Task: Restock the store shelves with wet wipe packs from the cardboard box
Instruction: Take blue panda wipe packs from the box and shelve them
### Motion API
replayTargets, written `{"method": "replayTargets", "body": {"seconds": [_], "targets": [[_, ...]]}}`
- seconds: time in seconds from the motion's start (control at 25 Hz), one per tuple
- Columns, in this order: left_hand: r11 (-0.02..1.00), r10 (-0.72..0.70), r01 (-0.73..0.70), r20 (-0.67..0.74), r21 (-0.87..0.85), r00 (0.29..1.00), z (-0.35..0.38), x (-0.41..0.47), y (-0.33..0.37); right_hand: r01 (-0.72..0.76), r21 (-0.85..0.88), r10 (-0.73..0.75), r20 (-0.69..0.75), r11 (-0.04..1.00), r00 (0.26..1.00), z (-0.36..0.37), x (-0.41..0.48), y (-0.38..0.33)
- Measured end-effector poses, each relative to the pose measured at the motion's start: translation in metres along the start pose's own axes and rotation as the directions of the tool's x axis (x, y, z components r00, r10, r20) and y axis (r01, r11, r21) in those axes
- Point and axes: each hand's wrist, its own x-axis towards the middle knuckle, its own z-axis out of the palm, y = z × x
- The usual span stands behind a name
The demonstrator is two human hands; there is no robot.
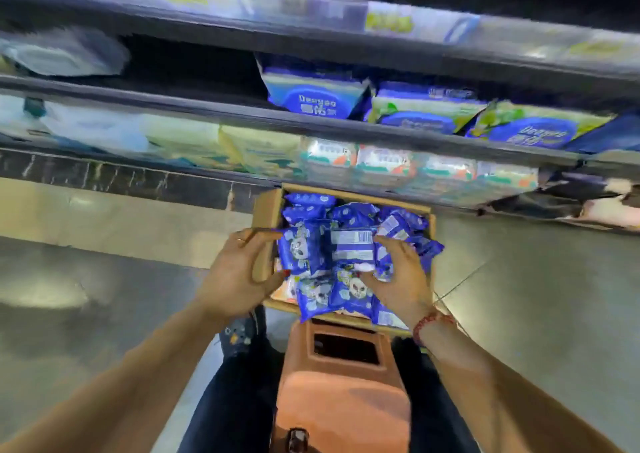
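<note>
White lettering, seemingly "Deeyeo", shows upside down on the blue shelf packs (313,98); other print is blurred.

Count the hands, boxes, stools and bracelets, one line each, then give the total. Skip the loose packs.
Hands: 2, left and right, each with its grip on a blue pack
Box: 1
Stool: 1
Bracelet: 1
Total: 5
</note>
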Motion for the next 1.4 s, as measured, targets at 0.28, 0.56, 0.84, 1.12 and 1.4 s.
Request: {"method": "replayTargets", "body": {"seconds": [0.28,0.56,0.84,1.12,1.4], "targets": [[0.987,-0.087,0.1,0.111,-0.122,0.99,0.097,-0.006,-0.073,-0.115,-0.077,0.133,0.302,0.99,0.944,0.09,0.023,0.081],[0.97,-0.126,0.14,0.081,-0.198,0.989,0.119,-0.005,-0.094,-0.047,-0.203,0.116,0.344,0.978,0.932,0.125,0.038,0.088],[0.93,-0.142,0.144,0.031,-0.337,0.989,0.103,-0.026,-0.086,-0.245,0.533,0.26,0.05,0.81,0.964,0.114,-0.005,0.026],[0.725,-0.094,0.16,0.133,-0.67,0.987,0.066,-0.042,-0.076,-0.567,0.8,0.462,0.436,0.193,0.772,0.12,0.004,-0.057],[0.51,-0.223,0.167,0.058,-0.844,0.973,0.061,-0.028,-0.093,-0.726,0.677,0.442,0.619,0.118,0.649,0.155,0.011,-0.073]]}}
